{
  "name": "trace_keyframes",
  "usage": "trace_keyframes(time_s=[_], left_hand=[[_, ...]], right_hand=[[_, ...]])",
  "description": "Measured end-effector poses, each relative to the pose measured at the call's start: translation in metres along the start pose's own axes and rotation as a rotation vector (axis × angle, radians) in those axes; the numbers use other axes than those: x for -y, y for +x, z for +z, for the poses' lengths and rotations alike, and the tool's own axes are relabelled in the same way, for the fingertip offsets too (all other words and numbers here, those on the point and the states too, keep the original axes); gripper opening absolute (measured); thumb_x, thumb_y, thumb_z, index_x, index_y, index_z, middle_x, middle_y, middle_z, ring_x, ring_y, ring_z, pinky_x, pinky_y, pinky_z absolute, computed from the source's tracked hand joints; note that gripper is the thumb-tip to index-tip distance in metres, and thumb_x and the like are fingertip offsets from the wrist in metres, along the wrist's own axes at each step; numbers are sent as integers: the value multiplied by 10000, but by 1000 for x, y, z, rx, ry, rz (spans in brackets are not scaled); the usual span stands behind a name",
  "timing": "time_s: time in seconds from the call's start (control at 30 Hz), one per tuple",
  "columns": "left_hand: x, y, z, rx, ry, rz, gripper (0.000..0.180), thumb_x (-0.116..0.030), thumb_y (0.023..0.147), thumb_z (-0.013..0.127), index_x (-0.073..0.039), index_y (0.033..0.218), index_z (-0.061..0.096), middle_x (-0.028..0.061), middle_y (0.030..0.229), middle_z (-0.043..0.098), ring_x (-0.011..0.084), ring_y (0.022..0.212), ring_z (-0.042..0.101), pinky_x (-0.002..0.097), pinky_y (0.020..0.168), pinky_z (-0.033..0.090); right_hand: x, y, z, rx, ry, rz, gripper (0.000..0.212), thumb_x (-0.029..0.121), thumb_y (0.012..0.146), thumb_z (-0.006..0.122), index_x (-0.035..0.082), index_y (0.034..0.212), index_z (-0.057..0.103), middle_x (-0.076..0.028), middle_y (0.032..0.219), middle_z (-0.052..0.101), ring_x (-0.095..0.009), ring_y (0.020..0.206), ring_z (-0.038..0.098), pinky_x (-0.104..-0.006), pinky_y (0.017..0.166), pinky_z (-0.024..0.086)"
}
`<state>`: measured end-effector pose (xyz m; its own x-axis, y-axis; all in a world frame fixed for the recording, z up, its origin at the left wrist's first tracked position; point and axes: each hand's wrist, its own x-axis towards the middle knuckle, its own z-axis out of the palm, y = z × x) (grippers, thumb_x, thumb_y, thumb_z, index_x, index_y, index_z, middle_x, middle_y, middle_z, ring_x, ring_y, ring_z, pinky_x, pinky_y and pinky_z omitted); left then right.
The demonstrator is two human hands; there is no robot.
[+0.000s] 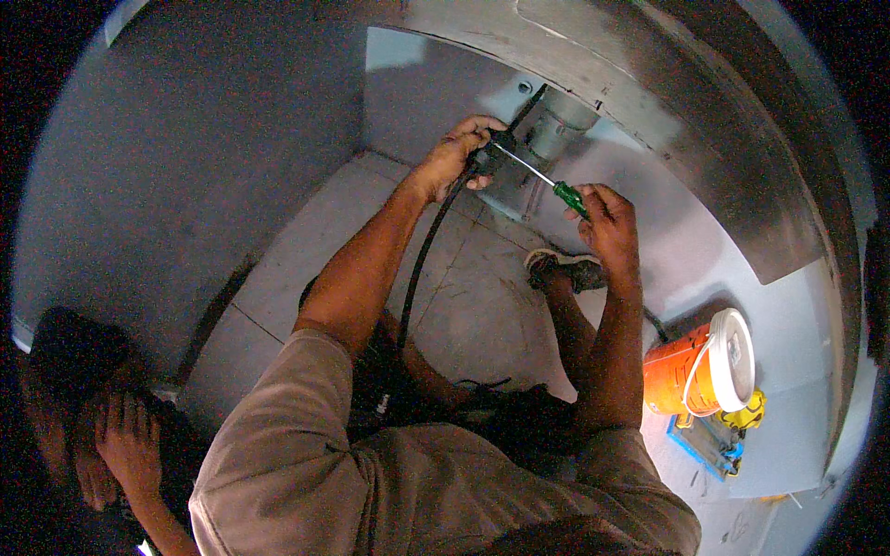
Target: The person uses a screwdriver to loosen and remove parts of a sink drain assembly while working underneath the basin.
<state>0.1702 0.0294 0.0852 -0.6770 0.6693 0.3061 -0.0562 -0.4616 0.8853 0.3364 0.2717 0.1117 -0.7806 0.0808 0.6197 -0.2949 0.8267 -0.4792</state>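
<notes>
My left hand is closed around a dark connector-like piece joined to a black cable. From there the cable hangs down towards my lap. A screwdriver with a green handle is gripped in my right hand. Its thin metal shaft slants up and left, and the tip meets the dark piece beside my left fingers. Just behind stands a grey metal cylinder under the curved overhang. The exact spot where the tip touches is too small to make out.
A curved metal panel overhangs the far right. An orange bucket with a white lid stands right of my right arm, near a blue-edged tray and a yellow item. Another person's hand shows at lower left, by the grey wall.
</notes>
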Motion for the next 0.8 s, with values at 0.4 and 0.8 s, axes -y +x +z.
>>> trace_keyframes(time_s=[0.4,0.8], left_hand=[[-3,-3,-4,6,92,6,275,-154,964,425,-181,1186,586,39,778,553,146,531,538,252,387,392],[-6,-8,-3,114,3,13,423,-120,831,484,-158,1244,564,64,871,591,156,567,545,271,478,449]], right_hand=[[43,-7,9,5,-89,-68,187,29,883,643,20,1069,664,-114,958,687,-223,907,652,-320,855,487],[24,-15,19,164,159,194,336,20,826,681,43,1160,657,-80,866,680,-245,754,643,-327,714,513]])
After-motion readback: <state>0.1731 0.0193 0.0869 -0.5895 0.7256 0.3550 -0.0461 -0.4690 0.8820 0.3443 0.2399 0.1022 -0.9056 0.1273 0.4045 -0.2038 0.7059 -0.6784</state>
